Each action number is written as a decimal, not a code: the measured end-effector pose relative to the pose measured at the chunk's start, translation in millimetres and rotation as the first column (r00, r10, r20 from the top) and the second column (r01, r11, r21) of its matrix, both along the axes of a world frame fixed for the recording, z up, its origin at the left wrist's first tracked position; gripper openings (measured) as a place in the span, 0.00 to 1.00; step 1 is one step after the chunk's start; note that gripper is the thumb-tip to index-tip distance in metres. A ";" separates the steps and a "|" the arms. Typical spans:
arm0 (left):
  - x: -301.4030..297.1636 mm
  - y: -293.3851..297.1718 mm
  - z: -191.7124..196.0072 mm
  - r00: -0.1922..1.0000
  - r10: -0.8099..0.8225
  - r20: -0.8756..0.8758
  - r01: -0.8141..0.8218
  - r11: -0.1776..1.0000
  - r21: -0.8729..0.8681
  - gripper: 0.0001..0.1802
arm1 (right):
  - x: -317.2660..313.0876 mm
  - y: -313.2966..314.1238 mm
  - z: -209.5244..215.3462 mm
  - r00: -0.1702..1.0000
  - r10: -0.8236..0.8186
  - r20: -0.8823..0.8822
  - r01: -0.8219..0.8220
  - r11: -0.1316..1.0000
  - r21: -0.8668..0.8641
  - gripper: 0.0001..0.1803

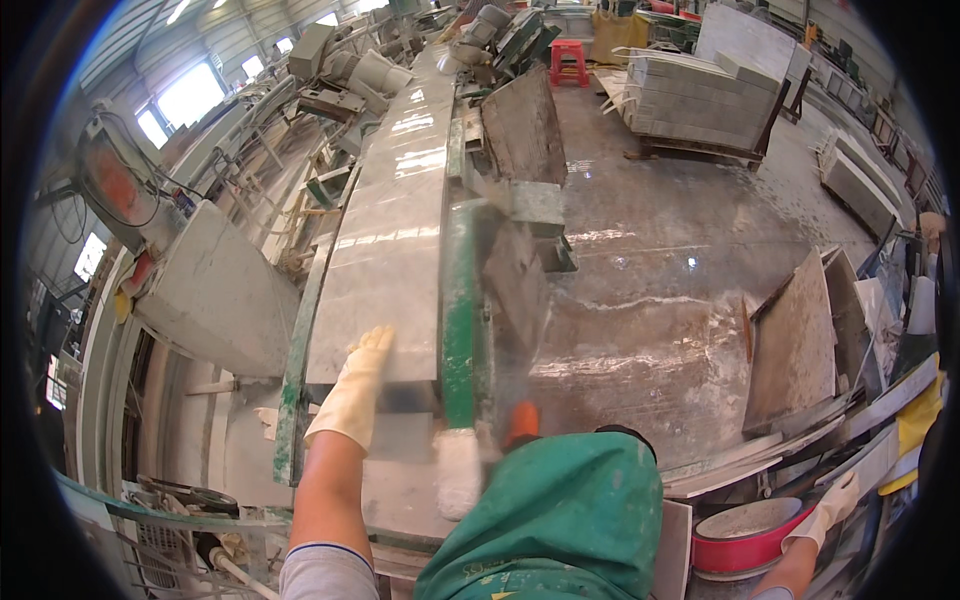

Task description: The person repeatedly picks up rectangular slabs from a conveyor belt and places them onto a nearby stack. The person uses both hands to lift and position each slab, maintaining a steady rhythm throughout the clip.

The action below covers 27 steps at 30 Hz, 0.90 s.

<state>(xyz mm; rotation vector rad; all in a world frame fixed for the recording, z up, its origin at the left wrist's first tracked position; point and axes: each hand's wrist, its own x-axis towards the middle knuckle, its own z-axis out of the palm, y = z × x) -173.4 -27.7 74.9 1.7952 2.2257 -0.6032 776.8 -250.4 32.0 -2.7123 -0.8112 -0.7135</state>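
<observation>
My left hand (366, 365), in a cream rubber glove, lies with its fingers stretched out on the near end of a long, wet, pale stone slab (385, 255). The slab rests on a machine bed with a green side rail (459, 320). Off to the right, my right hand (832, 508), in a matching glove, reaches out beside a red round tub (745, 540). Its fingers look extended near the edge of a grey flat strip (868, 468); whether they touch it I cannot tell. A green apron (560, 510) covers my front.
A white block-shaped piece (459, 475) sits at the rail's near end. Brown-stained boards (800, 340) lean at the right. Stacked pale blocks (700, 105) and a red stool (568, 64) stand farther off. The floor (640, 270) is wet. Machinery (375, 75) lines the bed.
</observation>
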 end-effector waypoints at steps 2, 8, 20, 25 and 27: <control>2.0 3.1 0.7 0.999 -0.004 -0.035 0.003 1.000 -0.024 0.64 | -1.7 0.3 -1.9 1.000 0.009 0.001 -0.009 0.999 -0.036 0.25; -11.4 11.1 -14.5 0.998 -0.016 -0.059 0.013 0.998 -0.060 0.66 | -3.0 -3.6 -7.6 0.996 0.068 0.055 -0.064 0.995 -0.073 0.27; -16.7 19.5 -27.2 0.994 -0.022 -0.110 0.013 0.997 -0.081 0.70 | -6.3 -8.1 -14.9 0.999 0.022 0.044 -0.014 0.986 -0.163 0.29; -10.6 20.6 -17.9 0.997 -0.004 -0.080 -0.001 0.998 -0.066 0.71 | -15.5 -8.1 -12.6 1.000 0.017 0.024 -0.012 0.985 -0.171 0.28; -9.6 21.2 -16.4 0.996 -0.005 -0.086 -0.001 0.998 -0.070 0.72 | -19.1 -8.4 -11.5 0.999 0.024 0.024 -0.019 0.986 -0.166 0.28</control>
